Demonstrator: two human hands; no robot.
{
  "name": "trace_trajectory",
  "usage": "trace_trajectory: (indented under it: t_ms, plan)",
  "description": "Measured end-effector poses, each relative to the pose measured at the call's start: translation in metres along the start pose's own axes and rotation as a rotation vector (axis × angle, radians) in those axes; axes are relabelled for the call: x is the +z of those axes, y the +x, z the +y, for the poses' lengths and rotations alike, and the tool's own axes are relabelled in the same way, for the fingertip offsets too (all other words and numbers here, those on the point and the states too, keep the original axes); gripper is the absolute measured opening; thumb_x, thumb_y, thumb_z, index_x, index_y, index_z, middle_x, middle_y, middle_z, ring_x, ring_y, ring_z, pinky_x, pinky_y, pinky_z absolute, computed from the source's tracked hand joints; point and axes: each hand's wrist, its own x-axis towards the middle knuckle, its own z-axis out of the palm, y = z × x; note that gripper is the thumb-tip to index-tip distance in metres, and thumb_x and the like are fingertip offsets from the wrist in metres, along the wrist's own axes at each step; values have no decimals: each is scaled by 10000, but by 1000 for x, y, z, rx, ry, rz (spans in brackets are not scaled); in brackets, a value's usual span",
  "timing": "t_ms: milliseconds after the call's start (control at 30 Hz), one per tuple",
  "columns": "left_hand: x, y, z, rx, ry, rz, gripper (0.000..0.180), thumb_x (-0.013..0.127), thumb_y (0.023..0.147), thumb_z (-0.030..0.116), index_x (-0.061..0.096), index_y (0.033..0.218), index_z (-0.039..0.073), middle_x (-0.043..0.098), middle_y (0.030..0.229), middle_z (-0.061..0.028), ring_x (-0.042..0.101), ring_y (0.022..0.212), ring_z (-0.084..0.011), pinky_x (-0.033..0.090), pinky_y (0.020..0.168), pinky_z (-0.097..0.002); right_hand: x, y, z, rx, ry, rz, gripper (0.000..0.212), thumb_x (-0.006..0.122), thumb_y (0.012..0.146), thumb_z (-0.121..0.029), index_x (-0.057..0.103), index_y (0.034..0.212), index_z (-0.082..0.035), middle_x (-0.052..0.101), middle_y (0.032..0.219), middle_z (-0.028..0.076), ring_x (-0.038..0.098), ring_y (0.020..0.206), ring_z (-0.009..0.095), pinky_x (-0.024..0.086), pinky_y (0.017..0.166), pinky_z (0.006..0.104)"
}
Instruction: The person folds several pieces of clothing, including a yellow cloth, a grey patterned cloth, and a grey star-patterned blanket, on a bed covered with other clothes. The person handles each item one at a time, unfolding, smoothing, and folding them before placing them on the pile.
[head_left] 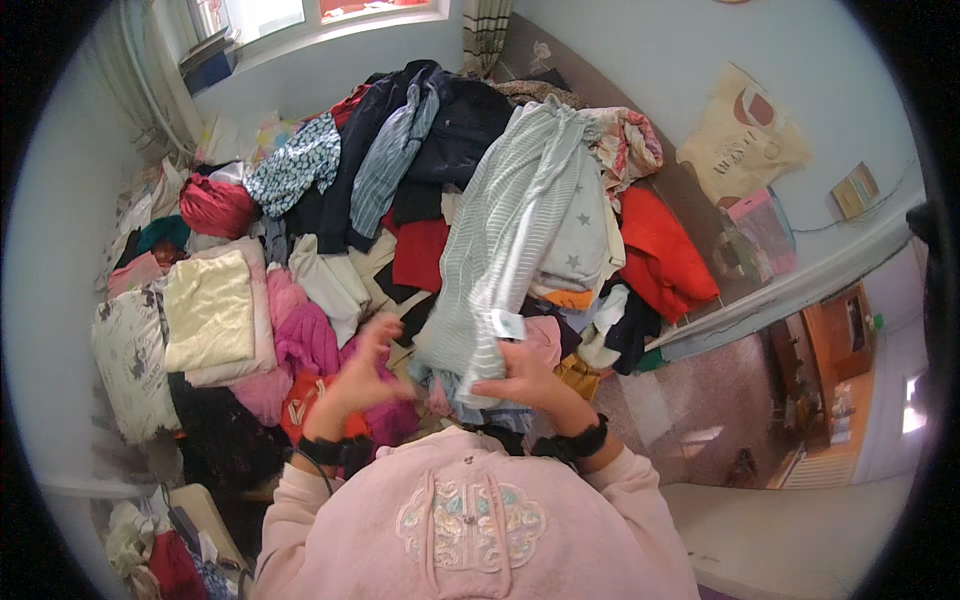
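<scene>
A long pale grey-green and white striped cloth lies draped over the pile, its lower end hanging toward me. My right hand is closed on the near edge of this cloth, just below a small white label. To the left of the cloth, my left hand is raised with fingers apart and holds nothing. Under the left hand are magenta clothes and an orange-red garment. A light grey fabric with stars lies right beside the striped cloth.
Folded cream cloth tops a stack at the left. Dark jackets, a blue striped shirt and a red garment fill the heap. A beige bag hangs on the right wall, near a doorway. A window is behind.
</scene>
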Motion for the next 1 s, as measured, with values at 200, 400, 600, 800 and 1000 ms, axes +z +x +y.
trace_trajectory:
  t_ms: [200, 400, 600, 800, 1000]
  plan:
    - [51, 1, 63, 43, -358, 8, 902, 817, 591, 183, 302, 1316, 35, 418, 1260, -127, 439, 1137, -226, 368, 942, -360, 36, 44, -35, -239, -150, -286, 321, 689, 749, -191, 547, 980, -18, 607, 823, 61, 592, 736, 165, 483, 642, 288]
    - [6, -20, 17, 206, 341, 728, 265, 612, 776, 193, 581, 977, 24, 597, 873, -71, 590, 783, -192, 483, 709, -281, 3, 40, -26, -309, 80, -323, 342, 662, 777, -185, 546, 1054, -21, 618, 929, 67, 596, 838, 156, 485, 703, 281]
    - [-66, -106, 19, 252, 636, 1382, 84, 528, 807, 205, 533, 760, 136, 501, 708, 43, 509, 599, -83, 406, 491, -244, -95, 57, 82, 152, 574, 543, 491, 559, 872, -279, 367, 1239, -15, 476, 1201, 111, 525, 1032, 201, 484, 779, 328]
    - [-77, -192, 52, 53, 787, 1669, 81, 525, 809, 203, 532, 769, 134, 502, 717, 41, 509, 607, -85, 407, 500, -245, -165, 94, 179, 123, 945, 593, 505, 582, 854, -334, 395, 1222, -43, 439, 1229, 99, 435, 1144, 237, 447, 848, 398]
    - [-70, -273, 93, -114, 966, 1841, 77, 523, 811, 201, 532, 778, 132, 502, 726, 38, 509, 616, -87, 408, 508, -246, -210, 144, 217, 179, 1102, 769, 350, 639, 819, -214, 500, 1099, -58, 549, 1070, 70, 530, 987, 233, 448, 842, 393]
